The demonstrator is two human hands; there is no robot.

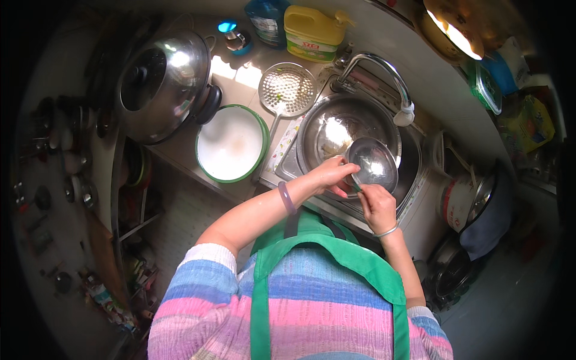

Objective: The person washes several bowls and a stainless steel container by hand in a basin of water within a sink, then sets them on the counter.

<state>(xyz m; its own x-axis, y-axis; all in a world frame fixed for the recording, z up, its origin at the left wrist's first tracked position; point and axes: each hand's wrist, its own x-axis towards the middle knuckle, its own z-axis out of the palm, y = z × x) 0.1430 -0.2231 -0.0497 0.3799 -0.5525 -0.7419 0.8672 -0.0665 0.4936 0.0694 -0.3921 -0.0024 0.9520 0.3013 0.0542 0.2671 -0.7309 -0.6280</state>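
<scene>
Both my hands are on a small stainless steel bowl [375,162], tilted over a large metal basin [317,128]. My left hand [337,174] reaches across the basin's near edge, its thumb at the bowl's left rim. At the bowl's near rim, the fingers of my right hand [378,204] are pinched together. A small dark green piece [357,186] shows between the hands; what it is cannot be made out. The basin sits in the stainless steel sink [411,157], under a curved chrome faucet [380,57].
A metal skimmer [288,87] and a green-rimmed white enamel basin [231,144] lie left of the sink. Beyond them stands a large lidded pot [164,87]. A yellow detergent jug [312,32] and a blue bottle [267,22] stand along the back. Pans [454,265] are at the right.
</scene>
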